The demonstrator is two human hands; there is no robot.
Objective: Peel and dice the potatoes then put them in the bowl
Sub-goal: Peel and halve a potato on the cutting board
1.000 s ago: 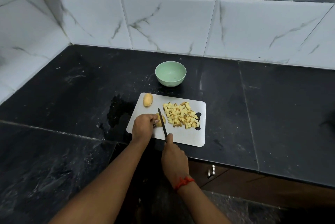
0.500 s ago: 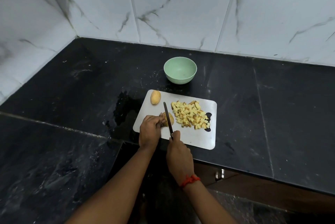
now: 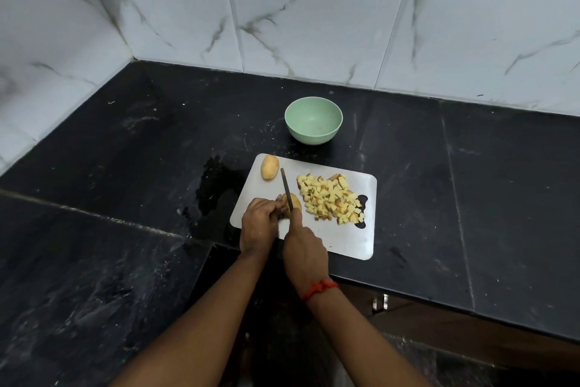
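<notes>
Left hand gripping potato on board; right hand wrapped round knife, blade on top. Likely firm, wet, slippery: pin flat, fingertips clear. Diced pile beside, bowl empty.

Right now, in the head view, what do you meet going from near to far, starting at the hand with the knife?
Right hand → potato being cut → whole potato → green bowl → tiled wall. The left hand, knife and diced pile overlap these, so I leave them out.
</notes>
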